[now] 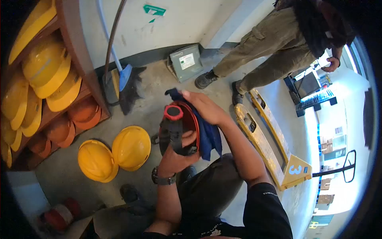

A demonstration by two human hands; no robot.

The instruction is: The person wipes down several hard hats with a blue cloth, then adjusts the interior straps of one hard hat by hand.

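Observation:
A red hard hat (pixel 195 119) is held up in front of me, its inside turned partly toward me. A black strap and a red adjuster knob (pixel 174 112) show on its headband. My left hand (pixel 181 155), with a watch on the wrist, grips the lower rim, fingers reaching inside the shell. My right hand (pixel 205 107) lies over a dark blue cloth (pixel 209 137) and holds it against the hat's outer side. The cloth hangs down below the hand. Two yellow hard hats (pixel 95 159) sit on the floor to the left.
A brown shelf (pixel 75 51) at left holds several yellow and orange hard hats. A broom (pixel 131 85) and a dustpan (pixel 112 87) lean at the wall near a grey box (pixel 186 63). Another person (pixel 274 44) stands beside a yellow pallet jack (pixel 274 159).

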